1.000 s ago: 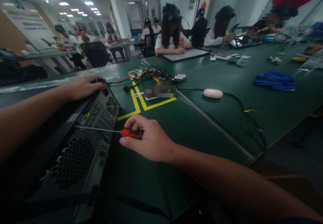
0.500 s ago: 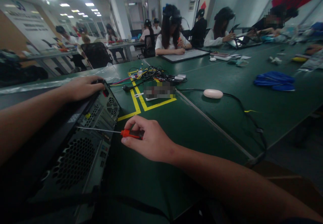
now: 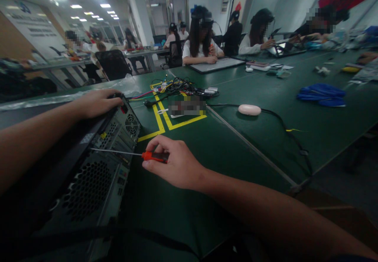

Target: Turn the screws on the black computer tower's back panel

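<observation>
A black desktop computer case (image 3: 63, 140) stands at the left, its metal back panel with vents and ports turned toward the right. My left hand (image 3: 99, 103) grips the top of the case near its far rear corner, the fingertips partly hidden. In my right hand (image 3: 174, 163) is a screwdriver (image 3: 147, 156) with an orange and black handle, held between thumb and fingers. Its long thin shaft runs left to the upper edge of the back panel, above the large honeycomb vent (image 3: 88, 189). The tip seems to touch there, but the screw is too small to make out.
Tangled cables (image 3: 180, 84) lie beyond the case near yellow tape marks (image 3: 186, 122) on the green table (image 3: 230, 199). Right of them are a pale pink oval case (image 3: 249, 109), a black cable (image 3: 283, 124) and a blue bundle (image 3: 321, 94). Several people sit across the table.
The screwdriver's handle shows a slightly different side, as if turned a little. Both hands and the computer case stay in nearly the same place.
</observation>
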`<action>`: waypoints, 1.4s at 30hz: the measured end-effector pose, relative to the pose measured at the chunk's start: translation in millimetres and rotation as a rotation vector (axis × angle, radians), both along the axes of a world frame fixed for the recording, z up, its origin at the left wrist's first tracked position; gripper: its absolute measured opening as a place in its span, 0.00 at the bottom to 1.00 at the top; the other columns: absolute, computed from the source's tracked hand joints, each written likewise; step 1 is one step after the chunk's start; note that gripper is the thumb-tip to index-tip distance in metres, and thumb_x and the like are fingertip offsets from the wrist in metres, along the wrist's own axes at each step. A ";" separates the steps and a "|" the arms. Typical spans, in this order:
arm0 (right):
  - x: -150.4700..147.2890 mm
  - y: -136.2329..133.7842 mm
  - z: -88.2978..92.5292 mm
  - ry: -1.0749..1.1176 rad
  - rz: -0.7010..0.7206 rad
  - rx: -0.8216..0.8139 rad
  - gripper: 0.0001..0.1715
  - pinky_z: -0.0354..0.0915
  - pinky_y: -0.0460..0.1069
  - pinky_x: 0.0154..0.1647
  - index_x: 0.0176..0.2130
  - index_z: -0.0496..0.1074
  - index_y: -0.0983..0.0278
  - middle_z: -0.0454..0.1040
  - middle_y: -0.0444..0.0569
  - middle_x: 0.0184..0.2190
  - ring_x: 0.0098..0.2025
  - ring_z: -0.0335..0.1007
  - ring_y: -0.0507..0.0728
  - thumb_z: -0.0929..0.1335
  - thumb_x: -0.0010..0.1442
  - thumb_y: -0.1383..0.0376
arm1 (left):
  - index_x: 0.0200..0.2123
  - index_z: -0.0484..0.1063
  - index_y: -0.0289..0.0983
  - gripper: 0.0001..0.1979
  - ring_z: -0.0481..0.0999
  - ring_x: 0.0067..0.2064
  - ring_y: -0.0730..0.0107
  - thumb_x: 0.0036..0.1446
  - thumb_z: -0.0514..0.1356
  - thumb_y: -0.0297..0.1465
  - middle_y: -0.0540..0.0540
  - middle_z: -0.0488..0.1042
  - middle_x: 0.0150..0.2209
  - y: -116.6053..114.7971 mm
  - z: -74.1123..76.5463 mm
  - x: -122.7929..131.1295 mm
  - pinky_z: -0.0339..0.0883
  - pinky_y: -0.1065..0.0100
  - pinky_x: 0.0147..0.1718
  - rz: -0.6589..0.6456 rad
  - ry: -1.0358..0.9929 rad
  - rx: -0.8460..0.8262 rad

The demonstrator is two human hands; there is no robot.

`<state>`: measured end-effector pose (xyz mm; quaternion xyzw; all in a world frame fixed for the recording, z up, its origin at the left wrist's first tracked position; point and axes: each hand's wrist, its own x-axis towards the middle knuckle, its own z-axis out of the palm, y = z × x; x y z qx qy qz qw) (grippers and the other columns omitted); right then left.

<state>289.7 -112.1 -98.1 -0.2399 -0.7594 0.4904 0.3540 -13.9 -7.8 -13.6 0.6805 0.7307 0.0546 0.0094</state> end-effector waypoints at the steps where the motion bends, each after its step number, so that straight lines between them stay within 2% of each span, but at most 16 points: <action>1: 0.0 0.1 -0.1 0.002 0.002 0.002 0.11 0.60 0.47 0.32 0.41 0.72 0.62 0.70 0.39 0.29 0.29 0.65 0.49 0.73 0.59 0.62 | 0.60 0.69 0.33 0.40 0.70 0.60 0.47 0.53 0.47 0.51 0.37 0.71 0.60 -0.5 0.5 1.2 0.60 0.51 0.62 0.006 0.002 0.000; 13: -0.5 0.1 1.7 -0.003 -0.019 -0.022 0.12 0.63 0.47 0.35 0.41 0.75 0.64 0.76 0.43 0.32 0.32 0.70 0.51 0.73 0.61 0.59 | 0.60 0.69 0.34 0.39 0.71 0.60 0.48 0.54 0.46 0.51 0.39 0.72 0.59 -1.5 0.5 2.0 0.60 0.53 0.62 0.018 0.037 0.005; 18: -2.8 -0.2 0.8 -0.011 0.012 -0.034 0.15 0.62 0.47 0.35 0.38 0.78 0.66 0.76 0.45 0.31 0.33 0.70 0.51 0.69 0.66 0.57 | 0.60 0.69 0.34 0.39 0.71 0.59 0.48 0.53 0.46 0.51 0.39 0.72 0.59 -0.6 0.0 1.1 0.61 0.53 0.62 0.012 0.024 -0.002; 20: -2.8 -0.6 0.2 0.004 0.026 -0.052 0.15 0.62 0.47 0.34 0.38 0.77 0.66 0.76 0.45 0.31 0.33 0.70 0.51 0.68 0.66 0.56 | 0.59 0.70 0.33 0.38 0.71 0.59 0.48 0.53 0.45 0.51 0.38 0.72 0.59 -0.8 0.1 1.2 0.61 0.53 0.62 0.010 0.019 -0.003; 25: -0.5 -1.4 0.2 -0.001 0.002 -0.034 0.16 0.63 0.47 0.34 0.42 0.72 0.63 0.72 0.41 0.29 0.31 0.68 0.51 0.74 0.58 0.58 | 0.59 0.69 0.32 0.39 0.71 0.60 0.47 0.53 0.45 0.51 0.37 0.72 0.59 -0.1 -1.2 -1.5 0.59 0.52 0.63 -0.008 0.010 0.014; 29: -0.4 0.0 -0.8 0.016 0.015 0.004 0.10 0.62 0.47 0.34 0.41 0.70 0.62 0.71 0.40 0.30 0.31 0.68 0.50 0.72 0.59 0.63 | 0.60 0.69 0.32 0.40 0.70 0.60 0.48 0.53 0.46 0.52 0.37 0.71 0.60 1.2 -2.3 -3.2 0.59 0.52 0.63 -0.003 0.018 0.015; 42: 0.0 0.7 0.1 -0.003 0.020 -0.001 0.10 0.64 0.47 0.35 0.41 0.71 0.63 0.73 0.43 0.32 0.32 0.69 0.51 0.72 0.60 0.61 | 0.60 0.69 0.33 0.39 0.70 0.61 0.46 0.54 0.46 0.51 0.37 0.71 0.60 0.4 -0.3 -2.8 0.58 0.51 0.63 0.006 0.017 0.002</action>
